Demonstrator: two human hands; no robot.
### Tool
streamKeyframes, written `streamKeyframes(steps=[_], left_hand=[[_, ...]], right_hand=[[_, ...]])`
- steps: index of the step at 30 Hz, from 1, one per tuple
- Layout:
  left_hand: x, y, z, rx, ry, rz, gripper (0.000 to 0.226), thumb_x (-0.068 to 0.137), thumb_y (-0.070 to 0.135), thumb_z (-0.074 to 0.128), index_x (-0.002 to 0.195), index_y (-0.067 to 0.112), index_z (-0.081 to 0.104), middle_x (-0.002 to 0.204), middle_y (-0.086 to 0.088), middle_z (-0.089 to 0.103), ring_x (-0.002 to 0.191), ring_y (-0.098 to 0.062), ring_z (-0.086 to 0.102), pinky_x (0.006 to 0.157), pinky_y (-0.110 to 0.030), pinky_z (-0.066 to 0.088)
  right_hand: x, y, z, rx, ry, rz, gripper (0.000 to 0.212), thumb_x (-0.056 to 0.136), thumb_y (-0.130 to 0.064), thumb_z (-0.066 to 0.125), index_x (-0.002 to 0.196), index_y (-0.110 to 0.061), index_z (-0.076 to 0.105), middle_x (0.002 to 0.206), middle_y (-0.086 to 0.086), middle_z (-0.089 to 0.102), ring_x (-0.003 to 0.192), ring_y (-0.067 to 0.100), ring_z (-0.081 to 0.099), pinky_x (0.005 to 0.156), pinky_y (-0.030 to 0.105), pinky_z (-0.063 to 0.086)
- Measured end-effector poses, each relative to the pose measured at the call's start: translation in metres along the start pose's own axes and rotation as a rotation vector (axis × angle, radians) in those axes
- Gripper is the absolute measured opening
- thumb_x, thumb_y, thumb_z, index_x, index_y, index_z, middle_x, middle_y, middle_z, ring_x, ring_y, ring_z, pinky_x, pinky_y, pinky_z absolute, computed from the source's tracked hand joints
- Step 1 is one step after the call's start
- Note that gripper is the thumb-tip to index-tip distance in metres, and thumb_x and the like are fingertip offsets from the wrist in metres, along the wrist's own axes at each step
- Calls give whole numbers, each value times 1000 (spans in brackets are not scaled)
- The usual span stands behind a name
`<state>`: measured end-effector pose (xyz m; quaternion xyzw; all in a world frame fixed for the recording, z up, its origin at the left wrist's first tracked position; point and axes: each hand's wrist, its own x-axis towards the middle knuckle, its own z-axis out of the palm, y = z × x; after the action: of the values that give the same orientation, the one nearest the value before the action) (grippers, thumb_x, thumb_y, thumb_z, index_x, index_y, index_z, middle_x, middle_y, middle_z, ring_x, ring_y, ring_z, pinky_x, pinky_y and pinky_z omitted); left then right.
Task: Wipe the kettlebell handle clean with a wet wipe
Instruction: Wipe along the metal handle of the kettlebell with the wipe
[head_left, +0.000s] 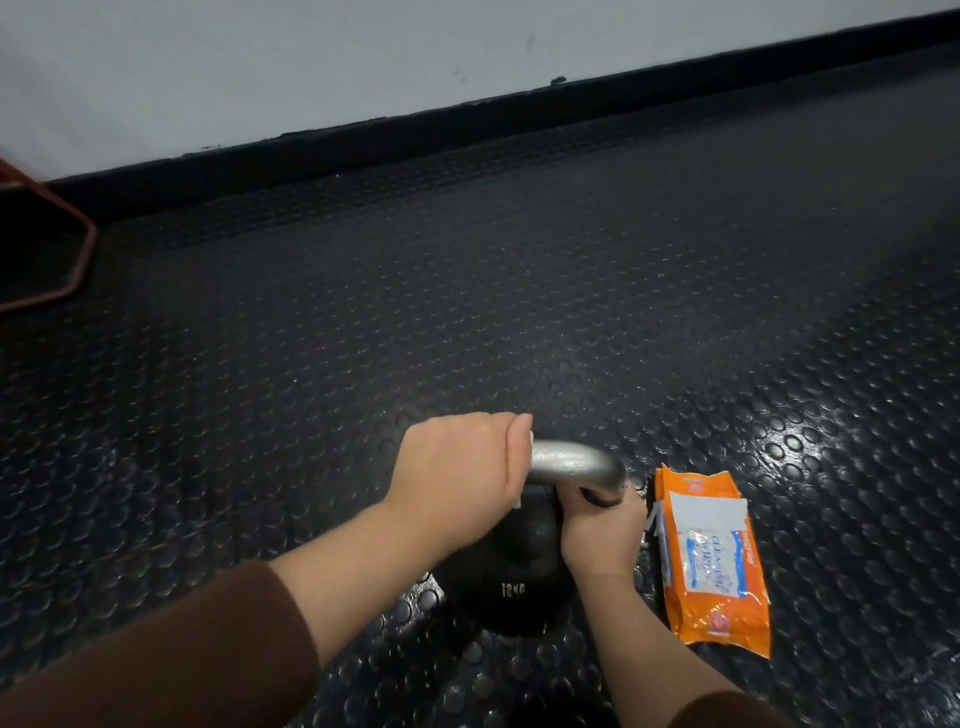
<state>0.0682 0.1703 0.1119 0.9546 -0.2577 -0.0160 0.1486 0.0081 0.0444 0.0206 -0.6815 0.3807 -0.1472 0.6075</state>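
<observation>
In the lower centre of the frame, the kettlebell (511, 587) is steadied by the right hand (602, 530), curled round its handle's (571, 460) right end. The wet wipe (517, 502) is clamped round the left end by the closed left hand (457, 467) for rubbing. The wipes pack (711, 556) is kept just right, presumably within reach.

You see a bare, dull-silver metal handle (571, 460), a matt black kettlebell body (511, 587), glossy orange plastic wipes pack (711, 561), studded rubber floor (467, 312)
</observation>
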Motion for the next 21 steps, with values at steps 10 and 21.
streamKeyframes(steps=[10, 21], left_hand=[[25, -4, -10, -239, -263, -41, 58, 100, 38, 22, 49, 13, 35, 48, 0, 43, 48, -17, 40, 61, -32, 42], [3, 2, 4, 34, -4, 48, 55, 93, 46, 5, 65, 24, 47, 58, 10, 64, 67, -14, 62, 68, -35, 51]], right_hand=[[-1, -3, 0, -14, 7, 1, 21, 79, -13, 74, 72, -23, 57, 71, -6, 62, 69, 6, 57, 56, 20, 37], [-3, -5, -1, 18, -16, 13, 23, 78, -10, 73, 74, -25, 57, 74, -6, 63, 71, 4, 57, 59, 20, 38]])
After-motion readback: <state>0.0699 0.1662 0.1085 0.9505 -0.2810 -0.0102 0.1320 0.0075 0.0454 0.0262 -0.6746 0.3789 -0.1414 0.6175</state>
